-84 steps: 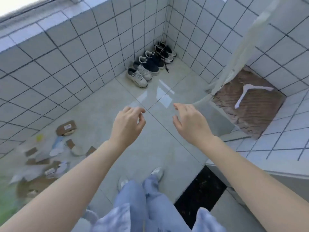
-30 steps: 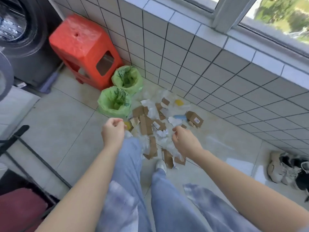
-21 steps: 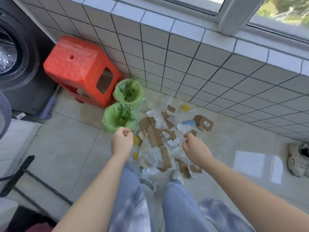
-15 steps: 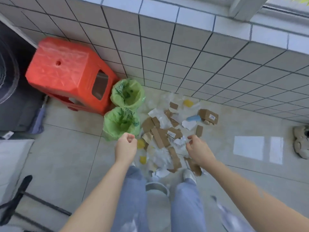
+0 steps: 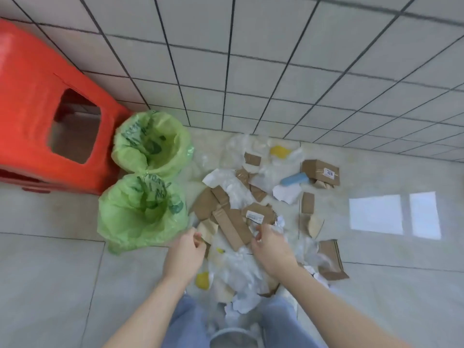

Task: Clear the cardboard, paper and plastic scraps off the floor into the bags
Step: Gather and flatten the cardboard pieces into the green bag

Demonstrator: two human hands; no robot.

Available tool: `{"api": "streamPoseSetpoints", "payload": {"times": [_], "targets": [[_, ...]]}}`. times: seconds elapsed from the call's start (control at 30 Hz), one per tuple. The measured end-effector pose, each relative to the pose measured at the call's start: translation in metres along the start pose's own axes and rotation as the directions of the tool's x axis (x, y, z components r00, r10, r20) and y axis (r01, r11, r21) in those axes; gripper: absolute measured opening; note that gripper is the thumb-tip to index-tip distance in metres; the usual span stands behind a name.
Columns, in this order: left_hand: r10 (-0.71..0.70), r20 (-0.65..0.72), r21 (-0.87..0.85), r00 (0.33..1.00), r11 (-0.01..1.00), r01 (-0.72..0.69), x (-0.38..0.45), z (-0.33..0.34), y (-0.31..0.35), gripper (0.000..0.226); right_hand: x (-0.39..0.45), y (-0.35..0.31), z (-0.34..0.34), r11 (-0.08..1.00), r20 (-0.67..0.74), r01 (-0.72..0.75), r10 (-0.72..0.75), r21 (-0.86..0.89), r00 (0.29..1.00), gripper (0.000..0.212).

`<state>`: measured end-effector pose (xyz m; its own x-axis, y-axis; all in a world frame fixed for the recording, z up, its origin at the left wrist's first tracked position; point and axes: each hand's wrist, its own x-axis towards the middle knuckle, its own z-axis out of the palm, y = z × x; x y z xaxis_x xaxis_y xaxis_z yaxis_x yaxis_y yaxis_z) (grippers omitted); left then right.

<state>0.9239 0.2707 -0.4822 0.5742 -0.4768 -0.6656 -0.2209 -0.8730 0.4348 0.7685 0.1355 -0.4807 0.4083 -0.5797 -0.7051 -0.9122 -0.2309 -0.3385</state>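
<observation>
A heap of torn brown cardboard pieces (image 5: 227, 217), crumpled white paper (image 5: 287, 194) and clear plastic film (image 5: 238, 268) lies on the pale tiled floor (image 5: 50, 272) at the foot of a grey-tiled wall (image 5: 251, 71). Just left of the heap stand two open light-green plastic bags, the nearer bag (image 5: 141, 209) touching the farther bag (image 5: 152, 141), and both sit against a red plastic stool (image 5: 32, 101) on their left. At the heap's far right edge a small closed brown cardboard box with a white label (image 5: 321, 172) rests beside a light-blue cylinder (image 5: 293, 179); yellow bits (image 5: 278, 149) are scattered among the scraps. The left hand (image 5: 184, 254) hovers over the near left edge of the heap with its fingers curled inward; whether they pinch anything cannot be told. The right hand (image 5: 271, 249) is low over the middle of the heap, its fingers bent down toward a long cardboard strip (image 5: 232, 228) and the plastic beside it, contact unclear. Blue-jeaned legs (image 5: 185, 322) show below the forearms.
</observation>
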Motion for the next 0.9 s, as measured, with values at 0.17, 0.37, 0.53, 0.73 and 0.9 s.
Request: {"api": "streamPoseSetpoints", "payload": {"times": [0.17, 0.37, 0.53, 0.73, 0.9], "targets": [[-0.042, 0.351, 0.227, 0.935, 0.973, -0.042, 0.103, 0.083, -0.013, 0.009, 0.102, 0.053, 0.051, 0.968, 0.085, 0.152, -0.138, -0.2, 0.987, 0.042], [0.05, 0.27, 0.207, 0.962, 0.972, -0.109, 0.214, 0.136, -0.029, 0.025, 0.204, 0.09, 0.088, 0.86, 0.145, 0.385, -0.357, -0.334, 0.923, 0.034], [0.093, 0.083, 0.344, 0.992, 0.932, -0.116, 0.265, 0.154, -0.056, 0.033, 0.241, 0.073, 0.122, 0.854, 0.157, 0.494, -0.472, -0.164, 0.868, 0.037], [0.081, -0.121, 0.404, 0.989, 0.914, -0.026, 0.286, 0.172, -0.09, 0.061, 0.257, 0.047, 0.161, 0.769, 0.169, 0.583, -0.558, -0.262, 0.813, 0.035], [0.092, -0.153, 0.397, 0.984, 0.918, -0.024, 0.289, 0.175, -0.105, 0.067, 0.29, 0.03, 0.166, 0.828, 0.055, 0.446, -0.456, -0.338, 0.888, 0.024]]}}
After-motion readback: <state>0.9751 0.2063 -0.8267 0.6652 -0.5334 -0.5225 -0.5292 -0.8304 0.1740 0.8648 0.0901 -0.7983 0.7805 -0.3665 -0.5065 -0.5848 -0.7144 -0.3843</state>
